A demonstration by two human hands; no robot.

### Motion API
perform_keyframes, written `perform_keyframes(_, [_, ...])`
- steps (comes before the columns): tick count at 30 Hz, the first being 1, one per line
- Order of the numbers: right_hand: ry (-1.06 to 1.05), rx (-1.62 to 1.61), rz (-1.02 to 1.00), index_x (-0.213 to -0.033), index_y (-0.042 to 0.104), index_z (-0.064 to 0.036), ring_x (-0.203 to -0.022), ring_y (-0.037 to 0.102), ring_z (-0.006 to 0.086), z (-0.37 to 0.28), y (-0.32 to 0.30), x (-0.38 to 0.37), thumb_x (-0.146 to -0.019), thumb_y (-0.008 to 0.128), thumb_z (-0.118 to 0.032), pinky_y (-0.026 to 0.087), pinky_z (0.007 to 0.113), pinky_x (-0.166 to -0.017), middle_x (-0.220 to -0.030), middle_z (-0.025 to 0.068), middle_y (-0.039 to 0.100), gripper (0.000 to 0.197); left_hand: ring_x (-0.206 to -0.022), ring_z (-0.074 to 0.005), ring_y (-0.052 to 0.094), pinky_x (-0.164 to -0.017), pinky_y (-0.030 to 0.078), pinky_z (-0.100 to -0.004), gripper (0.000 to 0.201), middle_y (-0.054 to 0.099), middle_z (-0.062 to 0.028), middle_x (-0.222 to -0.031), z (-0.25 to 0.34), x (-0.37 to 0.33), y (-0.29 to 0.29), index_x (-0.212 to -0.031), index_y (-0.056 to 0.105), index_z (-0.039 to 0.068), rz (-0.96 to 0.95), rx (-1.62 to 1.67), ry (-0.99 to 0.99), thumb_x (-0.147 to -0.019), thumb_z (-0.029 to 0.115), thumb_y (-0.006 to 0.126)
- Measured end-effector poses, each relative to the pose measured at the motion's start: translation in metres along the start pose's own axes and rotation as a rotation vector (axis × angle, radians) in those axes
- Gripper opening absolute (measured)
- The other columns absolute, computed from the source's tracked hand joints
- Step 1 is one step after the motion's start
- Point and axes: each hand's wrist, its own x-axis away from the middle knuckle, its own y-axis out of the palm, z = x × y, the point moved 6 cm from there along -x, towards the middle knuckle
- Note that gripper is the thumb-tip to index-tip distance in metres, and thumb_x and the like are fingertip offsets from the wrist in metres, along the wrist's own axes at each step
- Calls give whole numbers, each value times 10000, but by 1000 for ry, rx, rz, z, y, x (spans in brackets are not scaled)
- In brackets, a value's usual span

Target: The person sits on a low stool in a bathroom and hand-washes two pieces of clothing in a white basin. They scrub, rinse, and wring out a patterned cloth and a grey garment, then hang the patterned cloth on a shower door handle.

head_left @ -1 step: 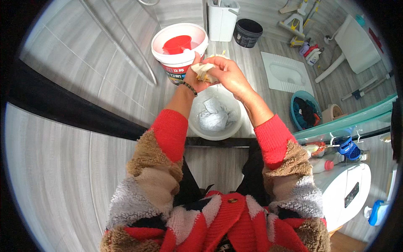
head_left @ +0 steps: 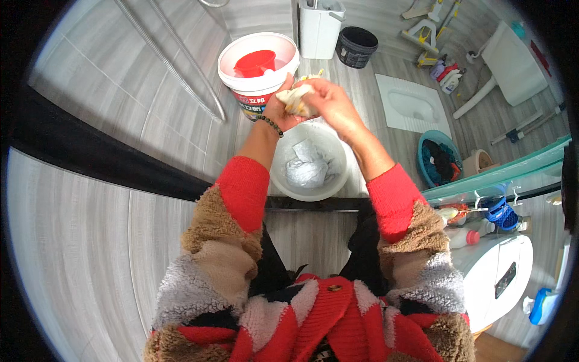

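Note:
Over the near side of the basin, both hands work on a small crumpled cream cloth (head_left: 295, 101) with yellowish patches. My left hand (head_left: 278, 113), with a dark bead bracelet at the wrist, cups the cloth from beneath, thumb up. My right hand (head_left: 336, 107) grips its right side, the fingers closed on it and partly hidden. Below them stands a whitish plastic basin (head_left: 339, 180) with a wet, bunched light grey-blue cloth (head_left: 306, 166) in it. Just beyond my left hand is a large white bucket (head_left: 226, 73) holding a red dipper (head_left: 254, 63).
A tall white mop bucket (head_left: 319, 36) and a black bin (head_left: 357, 48) stand at the back. To the right are a squat toilet (head_left: 410, 105), a blue tub (head_left: 424, 164) of dark clothes, and a glass edge (head_left: 506, 170). A shower hose (head_left: 163, 54) hangs left.
My right hand's fingers have shifted slightly on the cream cloth, and its folds have moved a little. The basin and bucket stay in place.

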Motion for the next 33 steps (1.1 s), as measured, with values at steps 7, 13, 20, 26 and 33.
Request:
perform_keyframes(7, [158,-192,274,-1052,582,10,-792,609,127,24,-50,-10,-878,527,-196,477,266,-702,-902,70,648,275,-1209,-256,483,-998,371,-569,455,490,-109,-1318,-4,12,37,-1360,364,70,-61,-219,21,-988,328,322])
perform_keyframes(13, [195,-308,85,-1083,542,-15,-805,602,147,45,-30,-5,-902,475,-245,472,275,-690,-918,72,616,300,-971,-269,596,-746,519,-360,489,578,-107,-1128,-23,18,43,-1258,429,60,-165,-443,-104,-954,444,412])
perform_keyframes(20, [-36,387,138,-999,604,-19,-819,626,248,34,-40,-14,-873,484,-335,485,352,-717,-908,141,650,360,-745,-131,555,-614,445,-241,333,595,-40,-863,-32,16,39,-1084,545,57,-259,-703,-175,-799,163,683])
perform_keyframes(26, [130,900,214,-940,656,-45,-874,617,391,34,-49,-15,-793,450,-371,478,454,-782,-907,207,656,412,-737,-184,613,-634,479,-309,377,650,-109,-864,-29,-2,36,-968,562,25,-48,-1268,156,-675,213,708])
perform_keyframes(33, [126,1012,172,-1023,639,-61,-889,633,339,34,-49,-15,-801,505,-384,480,440,-787,-949,181,660,414,-728,-271,633,-637,495,-338,435,639,-182,-823,-23,7,39,-996,578,-19,454,-1820,450,-679,254,698])
